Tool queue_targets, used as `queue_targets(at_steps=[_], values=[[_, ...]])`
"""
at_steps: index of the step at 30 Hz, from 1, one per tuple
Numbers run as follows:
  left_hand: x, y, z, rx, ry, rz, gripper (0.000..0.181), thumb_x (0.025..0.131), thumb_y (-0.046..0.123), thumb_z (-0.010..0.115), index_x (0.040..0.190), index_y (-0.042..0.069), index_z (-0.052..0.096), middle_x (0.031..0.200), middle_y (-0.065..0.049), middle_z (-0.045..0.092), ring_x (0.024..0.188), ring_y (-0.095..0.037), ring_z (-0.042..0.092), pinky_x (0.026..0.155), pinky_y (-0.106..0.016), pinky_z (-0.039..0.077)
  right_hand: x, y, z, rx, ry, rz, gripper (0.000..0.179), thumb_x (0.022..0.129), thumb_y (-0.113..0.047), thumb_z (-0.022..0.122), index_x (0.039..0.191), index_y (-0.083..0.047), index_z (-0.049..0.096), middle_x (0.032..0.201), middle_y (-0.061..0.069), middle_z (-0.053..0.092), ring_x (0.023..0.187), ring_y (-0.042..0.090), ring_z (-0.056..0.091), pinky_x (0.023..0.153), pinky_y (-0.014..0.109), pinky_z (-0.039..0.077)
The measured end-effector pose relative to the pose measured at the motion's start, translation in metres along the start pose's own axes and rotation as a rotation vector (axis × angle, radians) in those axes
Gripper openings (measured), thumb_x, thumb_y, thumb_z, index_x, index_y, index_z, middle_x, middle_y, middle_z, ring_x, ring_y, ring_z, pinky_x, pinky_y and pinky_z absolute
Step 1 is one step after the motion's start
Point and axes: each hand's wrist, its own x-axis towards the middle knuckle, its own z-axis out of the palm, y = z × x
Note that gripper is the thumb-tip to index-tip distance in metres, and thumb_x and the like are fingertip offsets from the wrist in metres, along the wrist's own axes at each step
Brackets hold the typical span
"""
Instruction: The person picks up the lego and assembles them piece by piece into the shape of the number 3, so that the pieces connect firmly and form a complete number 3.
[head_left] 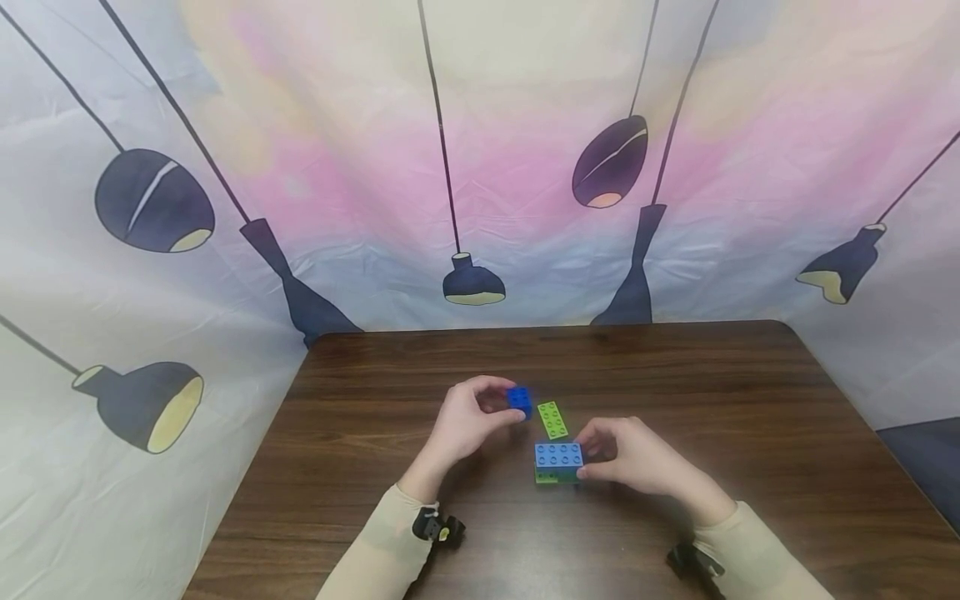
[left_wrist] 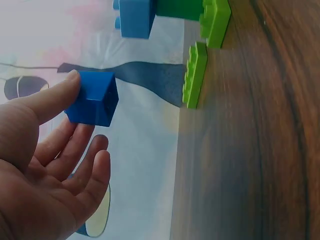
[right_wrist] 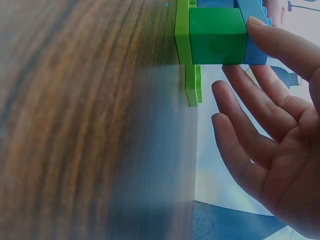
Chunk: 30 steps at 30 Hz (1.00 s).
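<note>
My left hand (head_left: pixel 463 421) pinches a small dark blue toy building brick (head_left: pixel 519 402) between thumb and fingertips. In the left wrist view that brick (left_wrist: pixel 92 98) is held up off the table, its other fingers loosely bent below. With thumb and fingertips, my right hand (head_left: pixel 637 458) grips the right end of a longer light blue brick (head_left: pixel 558 455). This light blue brick tops a stack: under its right end sits a green brick (right_wrist: pixel 217 36), which stands on a flat lime green brick (left_wrist: pixel 218 24). Between the hands, just behind the stack, a second flat lime brick (head_left: pixel 552 420) lies studs up.
The stack and loose brick stand on a dark wooden table (head_left: pixel 375 533). Behind it hangs a cloth backdrop (head_left: pixel 360 167) printed with lamps, close to the table's back edge. A small dark device is strapped at each wrist.
</note>
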Motion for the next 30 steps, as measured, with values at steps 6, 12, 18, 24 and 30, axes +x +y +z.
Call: queue_targets(at_steps=[6,12,18,24,30], values=[[-0.004,0.007,0.008,-0.032,-0.005,0.016,0.040,0.087,0.027,0.093,0.122,0.016,0.077,0.118,-0.001,0.075,0.095,-0.017,0.071,0.079,-0.034,0.060,0.000,-0.001,-0.001,0.001,-0.001,0.003,0.030,0.086,-0.026,0.092,0.109,-0.022,0.074,0.102,-0.014,0.076,0.098,0.009,0.073,0.088,0.036,0.059],[-0.008,0.012,0.017,-0.062,-0.022,0.047,0.039,0.086,0.023,0.093,0.121,0.016,0.078,0.117,0.001,0.075,0.094,-0.015,0.073,0.081,-0.032,0.061,-0.001,-0.001,-0.001,0.005,-0.002,-0.010,0.029,0.086,-0.026,0.092,0.109,-0.021,0.074,0.102,-0.014,0.076,0.098,0.010,0.074,0.087,0.037,0.060],[-0.012,0.016,0.025,-0.071,-0.061,0.069,0.037,0.088,0.023,0.092,0.121,0.018,0.078,0.116,0.004,0.074,0.095,-0.013,0.073,0.082,-0.031,0.061,0.000,-0.001,-0.001,-0.003,0.000,-0.007,0.028,0.088,-0.029,0.091,0.109,-0.022,0.074,0.103,-0.015,0.076,0.098,0.010,0.073,0.088,0.040,0.060],[-0.016,0.019,0.033,-0.105,-0.086,0.107,0.036,0.089,0.021,0.091,0.121,0.016,0.077,0.117,0.003,0.074,0.098,-0.015,0.075,0.086,-0.036,0.062,0.000,0.000,-0.001,-0.005,0.002,-0.021,0.029,0.087,-0.029,0.092,0.109,-0.021,0.074,0.102,-0.015,0.076,0.097,0.009,0.073,0.087,0.038,0.060],[-0.020,0.024,0.042,-0.113,-0.116,0.156,0.036,0.088,0.014,0.091,0.120,0.012,0.076,0.115,0.002,0.073,0.099,-0.012,0.074,0.089,-0.034,0.061,0.000,0.002,0.000,0.003,0.005,-0.038,0.030,0.086,-0.029,0.092,0.109,-0.020,0.074,0.101,-0.014,0.076,0.097,0.010,0.074,0.087,0.035,0.060]])
